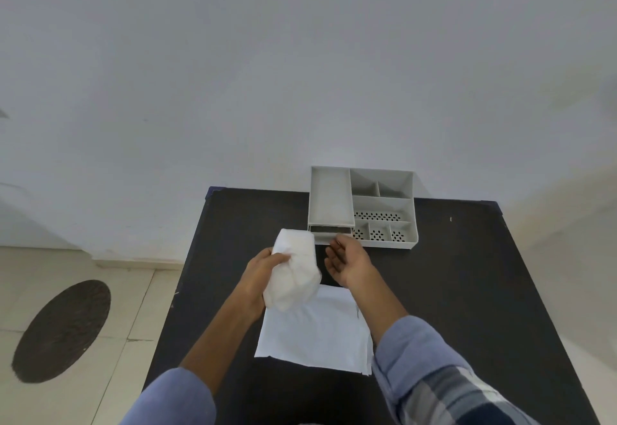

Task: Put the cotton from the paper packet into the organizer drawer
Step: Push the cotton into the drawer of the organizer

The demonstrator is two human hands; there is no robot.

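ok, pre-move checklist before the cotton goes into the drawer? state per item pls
1. Cotton gripped in left hand: ok.
2. Cotton out of the paper packet, which lies flat on the table: ok.
3. Right hand free, at the drawer front: ok.
4. Drawer of the organizer open wide enough: not ok, only a narrow gap shows.
5. Drawer empty inside: cannot tell.
6. Cotton fits the drawer: cannot tell.
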